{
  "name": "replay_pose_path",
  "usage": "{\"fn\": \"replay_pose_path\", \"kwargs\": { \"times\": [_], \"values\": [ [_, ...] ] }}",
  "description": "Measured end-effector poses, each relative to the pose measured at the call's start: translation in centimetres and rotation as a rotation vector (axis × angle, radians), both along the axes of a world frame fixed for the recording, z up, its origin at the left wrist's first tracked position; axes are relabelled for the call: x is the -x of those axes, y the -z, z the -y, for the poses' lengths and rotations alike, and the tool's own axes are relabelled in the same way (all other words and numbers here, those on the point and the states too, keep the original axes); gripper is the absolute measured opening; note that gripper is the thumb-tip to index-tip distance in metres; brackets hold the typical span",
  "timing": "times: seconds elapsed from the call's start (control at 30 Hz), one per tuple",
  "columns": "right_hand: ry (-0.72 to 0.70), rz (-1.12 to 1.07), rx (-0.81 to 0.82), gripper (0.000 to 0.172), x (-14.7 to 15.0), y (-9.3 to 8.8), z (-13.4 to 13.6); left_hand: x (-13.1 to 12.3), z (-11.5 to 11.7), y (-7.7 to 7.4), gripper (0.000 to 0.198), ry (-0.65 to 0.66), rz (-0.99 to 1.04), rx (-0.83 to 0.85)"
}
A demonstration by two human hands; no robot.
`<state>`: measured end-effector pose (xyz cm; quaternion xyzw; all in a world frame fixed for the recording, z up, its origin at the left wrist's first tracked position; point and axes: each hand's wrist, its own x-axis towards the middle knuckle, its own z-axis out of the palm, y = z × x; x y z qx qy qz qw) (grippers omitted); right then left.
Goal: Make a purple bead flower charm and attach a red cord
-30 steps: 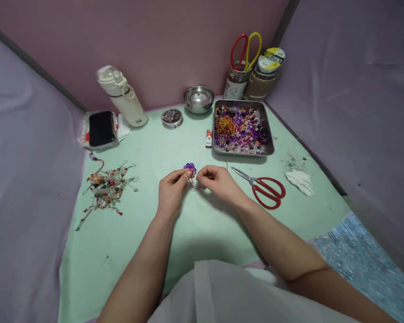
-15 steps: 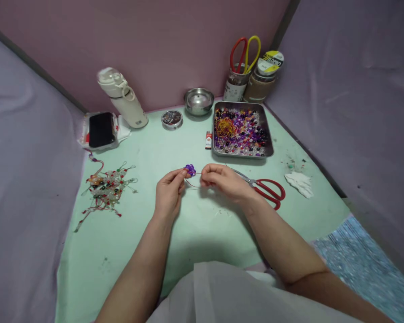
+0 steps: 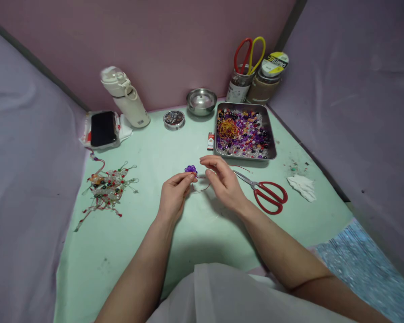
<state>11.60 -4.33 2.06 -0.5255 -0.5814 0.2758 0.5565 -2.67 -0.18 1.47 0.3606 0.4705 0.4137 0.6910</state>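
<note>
My left hand (image 3: 177, 190) pinches a small cluster of purple beads (image 3: 190, 169) by its near edge, between thumb and fingertips. From the cluster a thin red cord (image 3: 201, 191) loops out to the right. Just right of it is my right hand (image 3: 225, 181), thumb and fingers apart, with nothing visibly gripped. The cord runs behind its thumb, and whether they touch I cannot tell. Another length of red cord (image 3: 239, 167) shows beyond that hand. Scissors with red handles (image 3: 271, 197) lie on the table to its right, blades towards the hand.
Behind my right hand stands a metal tray (image 3: 245, 157) of mixed beads and yellow cord, with a lighter (image 3: 210, 141) beside it. A steel bowl (image 3: 202, 102), a round tin (image 3: 174, 120) and a white bottle (image 3: 129, 101) line the back. Finished-looking beaded strings (image 3: 107, 186) lie left, crumpled tissue (image 3: 302, 187) right.
My right hand has let go of the cord and spread its fingers. The left hand keeps its pinch on the bead cluster. The view has shifted slightly.
</note>
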Motion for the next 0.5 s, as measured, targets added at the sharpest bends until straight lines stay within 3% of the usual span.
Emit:
{"fn": "replay_pose_path", "kwargs": {
  "times": [0.1, 0.27, 0.5],
  "values": [
    [-0.083, -0.13, 0.112, 0.02, 0.6, 0.5, 0.0, -0.1, 0.2, 0.0, 0.022, 0.024, 0.008, -0.003],
    [-0.099, -0.184, 0.314, 0.02, 0.6, 1.0, -0.2, 0.1, 0.2, 0.9, 0.02, 0.034, -0.059, -0.103],
    [-0.026, -0.076, 0.253, 0.007, 0.8, 1.1, -0.2, 0.3, 0.3, 0.7, 0.013, 0.067, -0.315, -0.304]
  ]
}}
